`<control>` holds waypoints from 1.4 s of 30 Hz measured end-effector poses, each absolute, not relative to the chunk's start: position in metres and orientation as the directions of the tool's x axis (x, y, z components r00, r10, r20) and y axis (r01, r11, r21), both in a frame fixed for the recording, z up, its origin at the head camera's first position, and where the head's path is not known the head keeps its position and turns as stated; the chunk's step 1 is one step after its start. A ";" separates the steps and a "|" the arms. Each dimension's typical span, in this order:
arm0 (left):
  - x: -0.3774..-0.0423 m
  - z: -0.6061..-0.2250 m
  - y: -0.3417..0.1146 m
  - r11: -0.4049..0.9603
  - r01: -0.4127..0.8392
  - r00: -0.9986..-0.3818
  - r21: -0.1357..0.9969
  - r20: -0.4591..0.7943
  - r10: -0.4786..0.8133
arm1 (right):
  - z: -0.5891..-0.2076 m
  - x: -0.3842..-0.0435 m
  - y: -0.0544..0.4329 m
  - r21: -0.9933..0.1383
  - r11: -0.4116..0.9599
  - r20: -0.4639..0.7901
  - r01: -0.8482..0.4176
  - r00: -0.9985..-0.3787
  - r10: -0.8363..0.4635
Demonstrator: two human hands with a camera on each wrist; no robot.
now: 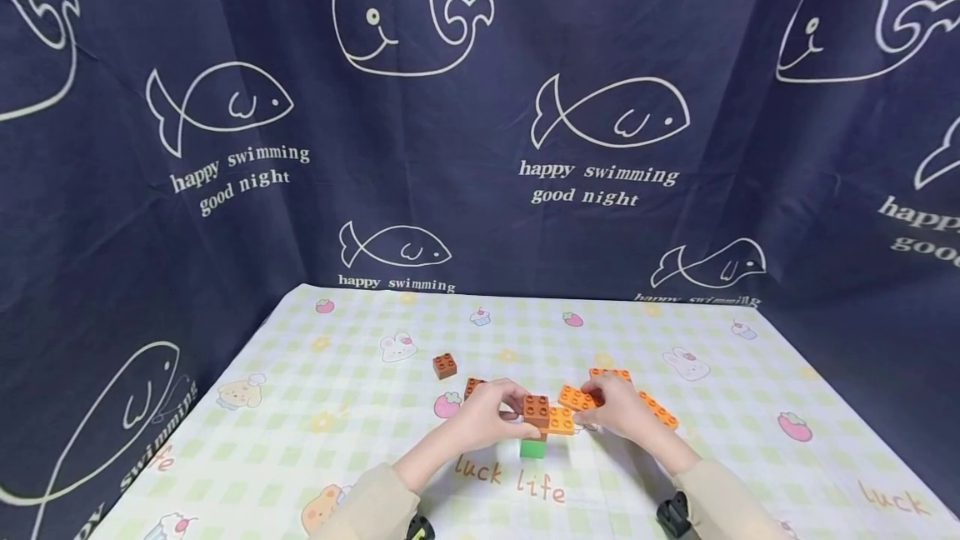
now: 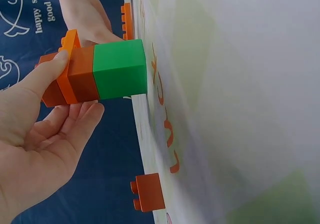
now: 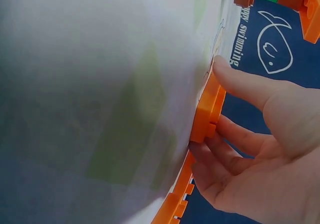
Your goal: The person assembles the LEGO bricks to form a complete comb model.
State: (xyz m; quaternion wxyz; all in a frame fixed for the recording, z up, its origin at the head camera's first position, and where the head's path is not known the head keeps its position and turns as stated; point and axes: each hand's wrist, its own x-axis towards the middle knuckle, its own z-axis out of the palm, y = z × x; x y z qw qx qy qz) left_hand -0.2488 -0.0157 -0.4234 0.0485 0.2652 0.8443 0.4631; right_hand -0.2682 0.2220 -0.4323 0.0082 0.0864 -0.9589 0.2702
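Observation:
My left hand [image 1: 480, 417] grips a small stack of toy building bricks. The stack has a green brick [image 2: 120, 68] at the bottom, a brown brick [image 2: 82, 72] above it, then a thin orange brick [image 1: 561, 420] jutting out to the right, and another brown brick [image 1: 536, 407] on top. In the left wrist view the thumb lies across the orange layer and the fingers are on the opposite side. My right hand [image 1: 628, 413] pinches a separate flat orange brick [image 3: 206, 114] low at the tablecloth, to the right of the stack.
Behind and beside the right hand lie more orange bricks, one farther back [image 1: 611, 374] and one to the right [image 1: 660, 411]. A loose brown brick [image 1: 444, 366] sits at the back left, another brown brick [image 1: 473, 387] partly behind the left hand. A dark blue curtain [image 1: 480, 148] hangs behind the table.

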 end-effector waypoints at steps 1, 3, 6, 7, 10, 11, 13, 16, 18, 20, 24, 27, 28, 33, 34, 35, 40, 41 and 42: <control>-0.249 -0.423 -0.016 0.429 0.403 -0.855 0.809 0.164 0.493 | -0.432 -0.269 0.222 -0.519 0.838 0.061 -0.170 -0.985 -0.162; -0.249 -0.423 -0.016 0.427 0.405 -0.854 0.809 0.166 0.494 | -0.432 -0.269 0.221 -0.525 0.834 0.059 -0.170 -0.985 -0.163; -0.249 -0.423 -0.016 0.428 0.413 -0.851 0.804 0.173 0.496 | -0.431 -0.269 0.221 -0.537 0.827 0.061 -0.164 -0.986 -0.156; -0.250 -0.423 -0.016 0.430 0.417 -0.850 0.801 0.175 0.497 | -0.431 -0.269 0.221 -0.540 0.825 0.065 -0.165 -0.986 -0.155; -0.250 -0.424 -0.016 0.434 0.415 -0.852 0.800 0.173 0.495 | -0.431 -0.268 0.221 -0.543 0.821 0.092 -0.178 -0.984 -0.153; -0.250 -0.424 -0.016 0.434 0.412 -0.853 0.801 0.171 0.494 | -0.431 -0.268 0.221 -0.544 0.819 0.105 -0.186 -0.983 -0.153; -0.249 -0.424 -0.016 0.432 0.408 -0.854 0.804 0.168 0.492 | -0.430 -0.267 0.222 -0.543 0.812 0.141 -0.215 -0.976 -0.164; -0.249 -0.425 -0.015 0.428 0.407 -0.854 0.807 0.170 0.492 | -0.428 -0.266 0.224 -0.541 0.803 0.193 -0.250 -0.966 -0.171; -0.249 -0.425 -0.015 0.428 0.410 -0.853 0.806 0.172 0.494 | -0.426 -0.265 0.224 -0.544 0.796 0.220 -0.265 -0.961 -0.170; -0.249 -0.425 -0.016 0.432 0.413 -0.852 0.802 0.173 0.494 | -0.423 -0.264 0.224 -0.550 0.789 0.237 -0.275 -0.957 -0.168; -0.250 -0.426 -0.017 0.441 0.413 -0.854 0.797 0.170 0.492 | -0.415 -0.260 0.224 -0.557 0.771 0.281 -0.309 -0.944 -0.175; -0.250 -0.426 -0.017 0.442 0.411 -0.855 0.797 0.168 0.491 | -0.409 -0.256 0.224 -0.549 0.769 0.308 -0.328 -0.935 -0.178; -0.250 -0.426 -0.017 0.442 0.410 -0.855 0.798 0.167 0.492 | -0.407 -0.255 0.224 -0.549 0.767 0.312 -0.330 -0.933 -0.179; -0.250 -0.427 -0.018 0.440 0.404 -0.856 0.802 0.163 0.490 | -0.400 -0.250 0.224 -0.546 0.764 0.330 -0.344 -0.926 -0.181; -0.250 -0.427 -0.018 0.439 0.402 -0.857 0.804 0.161 0.489 | -0.399 -0.249 0.224 -0.547 0.762 0.335 -0.347 -0.925 -0.180; -0.250 -0.427 -0.018 0.438 0.401 -0.858 0.805 0.161 0.488 | -0.397 -0.247 0.224 -0.547 0.760 0.342 -0.351 -0.922 -0.180; -0.249 -0.425 -0.018 0.437 0.397 -0.859 0.807 0.160 0.486 | -0.391 -0.243 0.224 -0.540 0.751 0.376 -0.379 -0.908 -0.187; -0.249 -0.425 -0.017 0.437 0.398 -0.859 0.807 0.160 0.487 | -0.391 -0.242 0.225 -0.538 0.750 0.382 -0.385 -0.905 -0.190; -0.249 -0.425 -0.017 0.437 0.398 -0.858 0.807 0.160 0.487 | -0.391 -0.242 0.225 -0.537 0.748 0.386 -0.390 -0.902 -0.193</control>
